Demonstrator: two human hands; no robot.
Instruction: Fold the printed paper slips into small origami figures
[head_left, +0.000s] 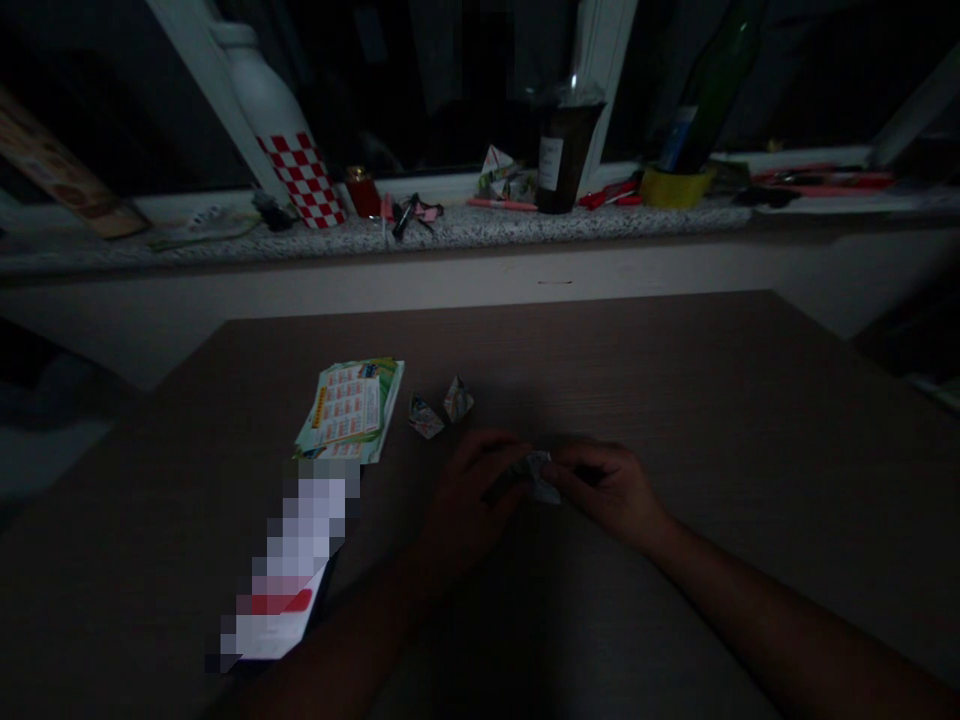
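Observation:
A small pale piece of folded paper (543, 478) is held between my two hands, low over the table. My left hand (480, 485) is closed on its left side, the fingertips partly in shadow. My right hand (611, 490) pinches its right side between thumb and finger. Just beyond my left hand, two small folded paper pieces (426, 416) with printed patterns stand on the table. To their left lies a stack of printed green and white paper slips (349, 405). The dim light hides the finer folds.
A lit phone (281, 620) lies left of my left forearm on the wooden table (675, 380). Along the granite sill (480, 235) stand a red-and-white checkered bottle (300, 170), a dark lidded cup (566, 160), a green bottle (712, 90) and a yellow tape roll (675, 190).

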